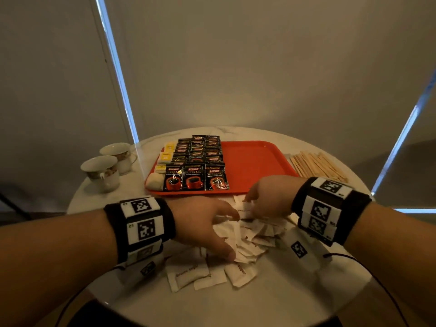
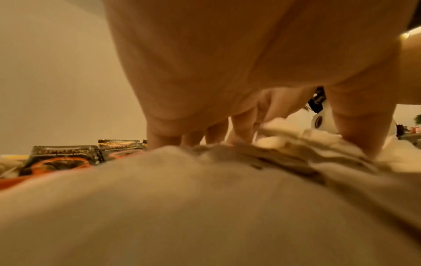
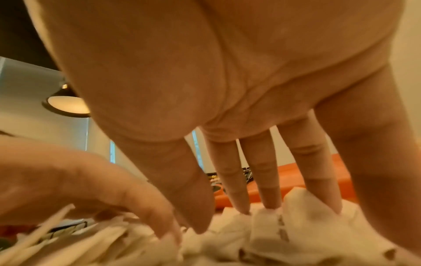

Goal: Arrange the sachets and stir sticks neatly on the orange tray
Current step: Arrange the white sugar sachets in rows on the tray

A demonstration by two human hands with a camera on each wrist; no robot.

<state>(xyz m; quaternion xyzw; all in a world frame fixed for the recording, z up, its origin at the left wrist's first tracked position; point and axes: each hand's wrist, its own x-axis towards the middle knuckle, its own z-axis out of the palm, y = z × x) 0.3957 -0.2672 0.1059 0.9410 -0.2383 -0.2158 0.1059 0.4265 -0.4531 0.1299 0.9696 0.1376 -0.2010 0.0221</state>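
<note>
Sugar sachets [image 1: 238, 237] jumbled; stir sticks [image 1: 318, 165] lengthwise beside tray [image 1: 254, 161]

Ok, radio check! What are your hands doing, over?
Left hand and right hand both down on the white sugar sachets. Orange tray half free. Stir sticks waiting. Nothing blocking.

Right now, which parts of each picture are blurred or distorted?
Head view: wide-angle bending at the edges, dim warm light, coffee sachets sharp. Left wrist view: foreground sugar sachets a soft blur. Right wrist view: left hand and the sachets smeared by motion.
</note>
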